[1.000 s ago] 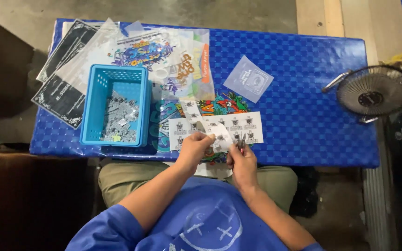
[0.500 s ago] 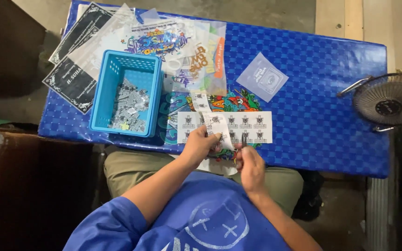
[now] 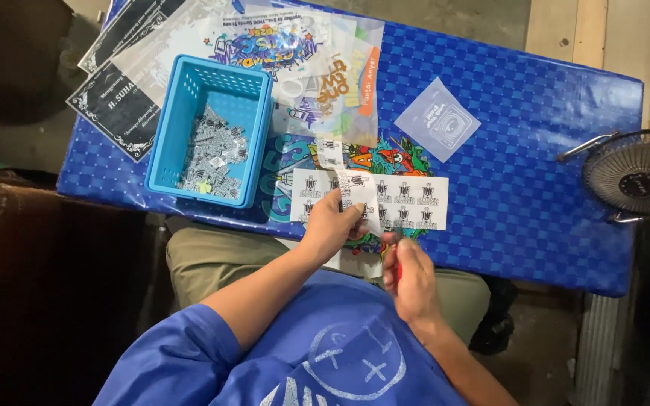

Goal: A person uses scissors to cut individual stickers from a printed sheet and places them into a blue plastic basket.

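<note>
My left hand [image 3: 330, 225] is pinched on the near edge of a white sheet of small printed emblems [image 3: 408, 201], thumb and fingers closed over a strip of it. My right hand [image 3: 413, 280] is drawn back toward my chest, just to the right of the left and a little nearer to me; it is curled around something with a red handle [image 3: 398, 272], likely scissors, though I cannot make out the blades or tell how firmly the fingers are closed. The two hands are close but not touching.

The sheet lies straight ahead of both hands on the blue table [image 3: 536, 195], its long axis running left to right across me, with most of its free length stretching away to the right of my left hand. So the left hand is on it, and the right hand is just short of its near edge.

Under the sheet is a colourful printed banner [image 3: 393, 159]. Left of my left hand stands a light blue plastic basket [image 3: 189, 90] holding a heap of small cut pieces [image 3: 212, 154]. Beyond it lie clear film sheets with coloured prints [image 3: 280, 41] and dark printed sheets [image 3: 118, 105]. Ahead and to the right is a small pale film square [image 3: 438, 119]; far right, off the table edge, a fan [image 3: 637, 177]. Nothing lies between my hands and the sheet.
</note>
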